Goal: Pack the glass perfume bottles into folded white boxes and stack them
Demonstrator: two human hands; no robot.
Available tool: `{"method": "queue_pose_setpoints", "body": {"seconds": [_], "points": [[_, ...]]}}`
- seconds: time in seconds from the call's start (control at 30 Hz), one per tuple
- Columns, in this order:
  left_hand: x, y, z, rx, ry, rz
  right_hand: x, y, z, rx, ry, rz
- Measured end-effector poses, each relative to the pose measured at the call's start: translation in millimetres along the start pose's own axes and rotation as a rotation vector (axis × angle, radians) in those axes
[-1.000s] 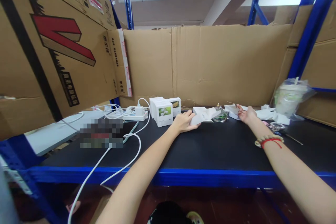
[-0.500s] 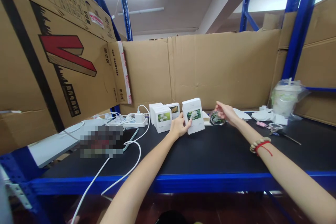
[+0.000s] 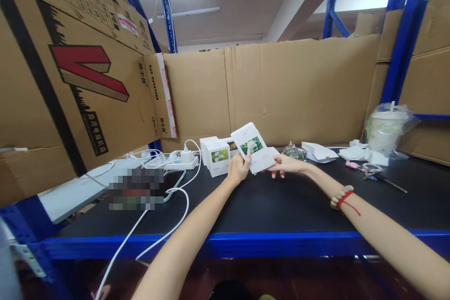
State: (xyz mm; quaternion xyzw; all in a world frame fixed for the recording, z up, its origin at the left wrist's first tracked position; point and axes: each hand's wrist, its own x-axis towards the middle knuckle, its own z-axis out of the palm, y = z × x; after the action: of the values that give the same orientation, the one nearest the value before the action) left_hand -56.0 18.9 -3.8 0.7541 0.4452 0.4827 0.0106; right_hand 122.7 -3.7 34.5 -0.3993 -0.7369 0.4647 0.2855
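Note:
My left hand (image 3: 240, 168) is closed round a small white carton (image 3: 253, 144) with a white-flower picture on its front, held tilted above the black tabletop. At the carton's lower right end, my right hand (image 3: 288, 165) pinches its edge or an end flap; exactly which part I cannot tell. A beaded bracelet with red cord is on the right wrist. Just behind the right hand stands a clear glass bottle (image 3: 294, 151) with an ornate top, partly hidden. Left of my left hand, several similar white cartons (image 3: 218, 161) stand in a row.
White folded papers (image 3: 318, 152) and a bagged drink cup (image 3: 386, 131) are at the right, near keys (image 3: 374, 171). A power strip (image 3: 181, 163), white cables and a tablet-like device (image 3: 172, 187) occupy the left. Cardboard walls (image 3: 298, 89) enclose the black table (image 3: 253, 213).
My right hand has moved left from the glass bottle to the end of the carton. The carton has tilted to the left in my left hand.

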Motion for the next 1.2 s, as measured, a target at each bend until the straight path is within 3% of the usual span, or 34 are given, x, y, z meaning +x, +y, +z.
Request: {"method": "queue_pose_setpoints", "body": {"seconds": [0.1,0.23,0.37,0.5,1.0,1.2], "points": [[-1.5,4.2,4.3,-0.015,-0.023,0.015,-3.2,-5.7,6.2,0.083,-0.004,-0.046],[-1.0,10.5,9.7,-0.088,0.021,-0.083,-5.4,-10.7,12.4,0.198,-0.034,-0.026],[2.3,8.7,11.0,-0.163,0.128,-0.138,0.5,-8.3,8.6,0.269,0.092,-0.084],[3.7,3.8,12.0,-0.203,0.143,-0.182,3.5,-4.9,1.8,0.282,0.168,-0.111],[3.0,-2.4,16.8,-0.276,0.115,-0.221,2.8,-5.7,-0.6,0.3,0.055,0.027],[3.1,0.3,15.6,-0.358,0.104,-0.262,-0.7,-8.2,-0.7,0.321,0.01,0.019]]}}
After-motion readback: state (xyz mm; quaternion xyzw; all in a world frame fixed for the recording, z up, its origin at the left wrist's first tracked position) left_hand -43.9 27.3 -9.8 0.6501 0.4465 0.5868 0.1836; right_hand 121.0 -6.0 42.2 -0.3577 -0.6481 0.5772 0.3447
